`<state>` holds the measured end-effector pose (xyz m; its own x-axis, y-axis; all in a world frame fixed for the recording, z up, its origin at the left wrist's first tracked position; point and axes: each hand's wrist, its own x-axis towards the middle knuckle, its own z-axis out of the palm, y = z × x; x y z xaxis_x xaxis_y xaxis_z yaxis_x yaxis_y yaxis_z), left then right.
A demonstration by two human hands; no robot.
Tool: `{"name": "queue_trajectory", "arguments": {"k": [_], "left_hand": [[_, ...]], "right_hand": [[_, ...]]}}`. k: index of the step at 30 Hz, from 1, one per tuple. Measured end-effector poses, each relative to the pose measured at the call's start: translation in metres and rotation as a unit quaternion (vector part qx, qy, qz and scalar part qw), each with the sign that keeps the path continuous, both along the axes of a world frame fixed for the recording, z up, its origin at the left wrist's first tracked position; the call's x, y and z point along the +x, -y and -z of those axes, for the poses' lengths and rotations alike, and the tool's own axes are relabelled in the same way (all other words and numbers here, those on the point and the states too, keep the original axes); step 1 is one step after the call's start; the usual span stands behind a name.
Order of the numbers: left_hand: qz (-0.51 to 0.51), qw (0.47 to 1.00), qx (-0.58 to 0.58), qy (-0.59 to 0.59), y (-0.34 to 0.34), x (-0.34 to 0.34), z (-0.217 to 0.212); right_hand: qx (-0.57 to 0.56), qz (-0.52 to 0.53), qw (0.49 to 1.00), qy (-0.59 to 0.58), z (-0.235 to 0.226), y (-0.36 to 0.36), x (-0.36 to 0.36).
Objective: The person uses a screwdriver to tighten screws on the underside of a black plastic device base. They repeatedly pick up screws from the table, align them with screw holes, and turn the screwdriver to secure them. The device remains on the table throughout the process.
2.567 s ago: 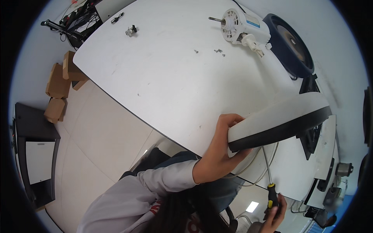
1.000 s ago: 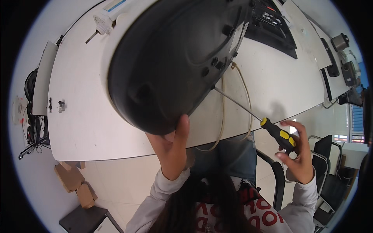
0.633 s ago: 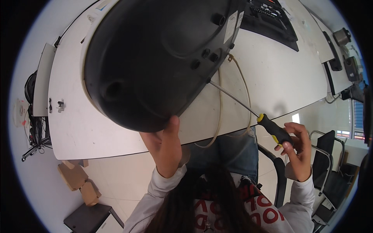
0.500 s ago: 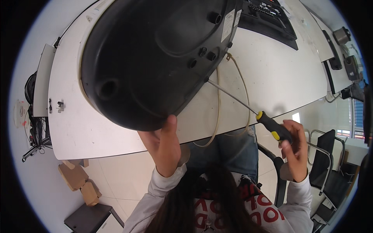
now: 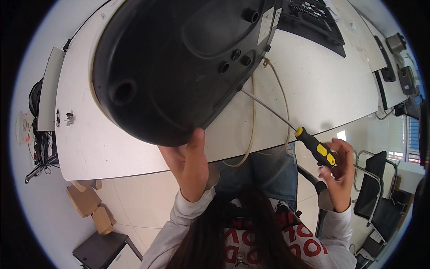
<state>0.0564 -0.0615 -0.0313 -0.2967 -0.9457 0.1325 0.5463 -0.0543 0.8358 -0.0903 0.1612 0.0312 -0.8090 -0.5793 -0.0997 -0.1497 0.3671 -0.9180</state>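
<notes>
A large black rounded plastic housing (image 5: 165, 85), pale along its left rim, rests tilted over the white table. Its underside faces up, with several short round posts and holes. My left hand (image 5: 190, 161) grips its near edge, thumb on top and fingers hidden underneath. At the right, my right hand (image 5: 339, 168) has thumb and fingers round the butt of a black-and-yellow screwdriver (image 5: 316, 148). The screwdriver's shaft runs up and left, its tip in a hole at the housing's right edge. A thin yellowish hose (image 5: 254, 121) loops out from beneath the housing.
An open black tool case (image 5: 309, 27) lies at the far right of the white table (image 5: 112, 157). Small metal parts (image 5: 69, 118) sit near the left edge. Cardboard boxes (image 5: 85, 201) stand on the floor at left, and black chairs (image 5: 371, 184) at right.
The screwdriver handle has turned in my right hand, so more of its yellow pads show. The housing appears slightly higher in view. My left hand keeps its hold.
</notes>
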Motion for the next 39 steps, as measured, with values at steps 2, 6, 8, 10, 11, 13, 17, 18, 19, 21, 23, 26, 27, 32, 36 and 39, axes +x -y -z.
{"name": "queue_trajectory", "arguments": {"k": [2, 6, 8, 10, 11, 13, 17, 18, 19, 21, 23, 26, 27, 32, 36, 39], "left_hand": [[-0.004, 1.000, 0.001, 0.003, -0.001, 0.000, 0.000], [-0.005, 1.000, -0.012, 0.026, -0.001, 0.002, 0.000], [-0.036, 0.996, -0.047, 0.068, -0.001, 0.000, 0.004], [-0.034, 0.995, -0.060, 0.074, -0.001, 0.000, 0.007], [-0.033, 0.994, -0.066, 0.076, -0.001, 0.000, 0.008], [-0.032, 0.995, -0.052, 0.073, -0.002, 0.001, 0.006], [-0.023, 0.998, -0.033, 0.037, -0.004, -0.002, 0.000], [-0.024, 0.998, -0.041, 0.051, -0.004, 0.000, 0.002], [-0.026, 0.996, -0.049, 0.064, -0.004, 0.002, 0.004], [-0.032, 0.994, -0.068, 0.084, -0.003, 0.003, 0.007], [-0.039, 0.991, -0.083, 0.094, -0.003, 0.002, 0.007], [-0.040, 0.990, -0.087, 0.104, -0.002, 0.003, 0.005], [-0.040, 0.990, -0.086, 0.106, -0.003, 0.003, 0.005], [-0.037, 0.990, -0.084, 0.103, -0.004, 0.002, 0.004], [-0.032, 0.992, -0.089, 0.085, -0.004, 0.002, 0.003], [-0.001, 0.998, -0.052, 0.032, -0.005, 0.001, -0.004]], "right_hand": [[-0.030, -0.005, 0.997, -0.067, -0.003, 0.016, 0.010], [0.015, -0.007, 0.998, -0.056, -0.001, 0.006, 0.004], [-0.037, -0.025, 0.997, 0.059, -0.002, 0.001, 0.001], [-0.019, -0.061, 0.993, 0.098, -0.005, 0.003, 0.001], [-0.009, -0.056, 0.994, 0.097, -0.007, 0.005, -0.001], [0.011, -0.049, 0.994, 0.095, -0.011, 0.010, -0.005], [-0.030, -0.039, 0.999, -0.006, -0.007, 0.017, 0.004], [-0.027, -0.031, 0.999, -0.015, -0.006, 0.017, 0.004], [-0.024, -0.024, 0.999, -0.024, -0.005, 0.018, 0.004], [0.004, 0.013, 0.999, 0.039, -0.015, 0.021, 0.006], [-0.024, 0.002, 0.997, 0.069, -0.005, 0.011, -0.001], [-0.013, -0.028, 0.997, 0.075, -0.003, 0.012, -0.008], [-0.006, -0.036, 0.997, 0.068, -0.003, 0.012, -0.010], [-0.008, -0.064, 0.995, -0.072, -0.003, 0.017, -0.006], [0.004, -0.039, 0.999, 0.016, -0.012, 0.016, -0.003], [-0.008, -0.042, 0.997, 0.059, -0.004, 0.012, -0.006]]}}
